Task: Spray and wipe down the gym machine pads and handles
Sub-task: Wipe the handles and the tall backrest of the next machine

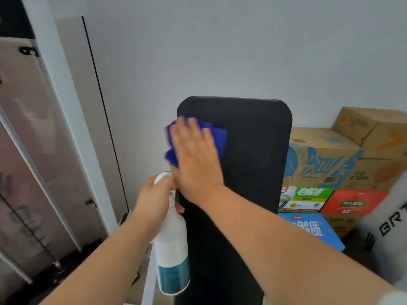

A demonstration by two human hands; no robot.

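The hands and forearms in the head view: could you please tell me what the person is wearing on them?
Nothing: the left hand and right hand are ungloved, no rings, watch or bands visible; the left forearm and right forearm are bare. A pale patch at the bottom right corner may be a sleeve.

boxes (343, 164) crowd pad's (253, 172) right, left open

Cloth (217, 137) on pad (253, 150); boxes (330, 164) right.
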